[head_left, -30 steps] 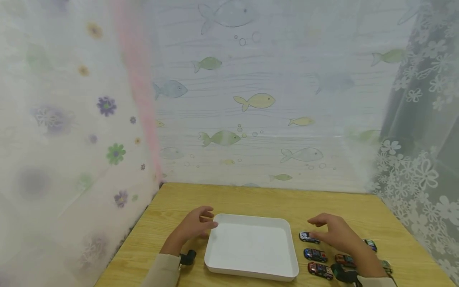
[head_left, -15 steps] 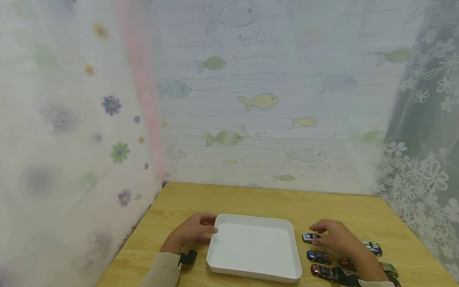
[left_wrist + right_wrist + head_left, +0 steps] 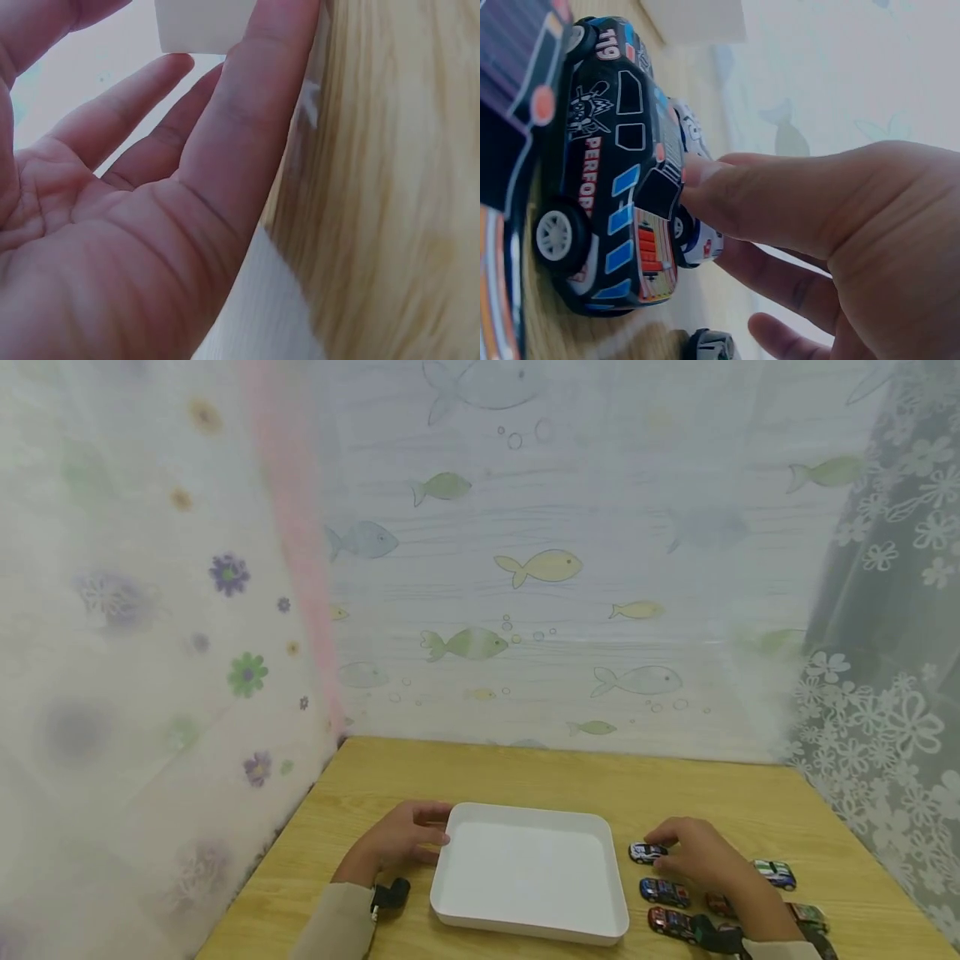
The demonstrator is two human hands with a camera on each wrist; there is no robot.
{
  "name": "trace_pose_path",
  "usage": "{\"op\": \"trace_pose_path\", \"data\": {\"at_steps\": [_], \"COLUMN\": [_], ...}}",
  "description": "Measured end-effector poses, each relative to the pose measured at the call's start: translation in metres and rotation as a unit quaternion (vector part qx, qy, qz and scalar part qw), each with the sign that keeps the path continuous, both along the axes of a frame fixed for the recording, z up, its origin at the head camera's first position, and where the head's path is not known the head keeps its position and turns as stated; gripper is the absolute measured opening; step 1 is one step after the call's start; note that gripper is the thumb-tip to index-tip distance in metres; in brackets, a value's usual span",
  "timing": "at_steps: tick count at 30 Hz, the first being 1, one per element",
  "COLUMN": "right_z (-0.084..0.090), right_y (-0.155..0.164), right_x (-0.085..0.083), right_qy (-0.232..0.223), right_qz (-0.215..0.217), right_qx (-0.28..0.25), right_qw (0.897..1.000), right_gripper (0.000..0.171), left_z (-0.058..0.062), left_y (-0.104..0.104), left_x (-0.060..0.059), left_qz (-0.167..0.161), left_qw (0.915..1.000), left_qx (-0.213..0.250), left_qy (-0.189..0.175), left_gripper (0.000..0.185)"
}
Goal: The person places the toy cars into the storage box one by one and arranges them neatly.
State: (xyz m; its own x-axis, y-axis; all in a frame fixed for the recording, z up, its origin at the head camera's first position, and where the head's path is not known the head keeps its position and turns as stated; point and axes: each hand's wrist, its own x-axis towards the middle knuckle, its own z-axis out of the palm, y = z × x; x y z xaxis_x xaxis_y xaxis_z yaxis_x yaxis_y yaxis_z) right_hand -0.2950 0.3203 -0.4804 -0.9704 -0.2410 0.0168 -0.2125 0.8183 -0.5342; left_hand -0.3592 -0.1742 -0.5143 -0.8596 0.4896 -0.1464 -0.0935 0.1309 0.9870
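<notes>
A white tray (image 3: 528, 935) lies on the wooden table (image 3: 525, 772). My left hand (image 3: 429, 833) rests against the tray's left rim; in the left wrist view my left hand (image 3: 150, 187) has straight fingers and holds nothing beside the tray's corner (image 3: 206, 22). My right hand (image 3: 667, 843) is down on the table right of the tray. Its thumb touches a small white toy car (image 3: 645, 852). In the right wrist view my right hand (image 3: 780, 240) reaches the white car (image 3: 699, 232) from behind a black car (image 3: 615, 172) marked 119, with the other fingers loosely extended.
Several more toy cars stand right of the tray: a blue one (image 3: 663, 891), a red and black one (image 3: 672, 922) and a green and white one (image 3: 776, 873). Patterned curtains close the table's left, back and right sides.
My right hand has come down from above the cars onto the white car. The left hand has settled closer against the tray's rim. The tray has stayed in place.
</notes>
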Motion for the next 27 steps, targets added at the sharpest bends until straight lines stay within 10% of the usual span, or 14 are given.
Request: {"op": "trace_pose_path", "data": {"at_steps": [27], "right_z": [0.0037], "right_y": [-0.0069], "right_x": [-0.0022], "right_qy": [0.040], "right_qz": [-0.002], "right_qx": [0.008], "right_qw": [0.999], "right_gripper": [0.023], "left_z": [-0.0046], "left_y": [-0.0010], "left_x": [-0.0017], "left_qz": [-0.003], "left_qw": [0.9999], "left_qx": [0.014], "left_qy": [0.002], "left_gripper": [0.063]}}
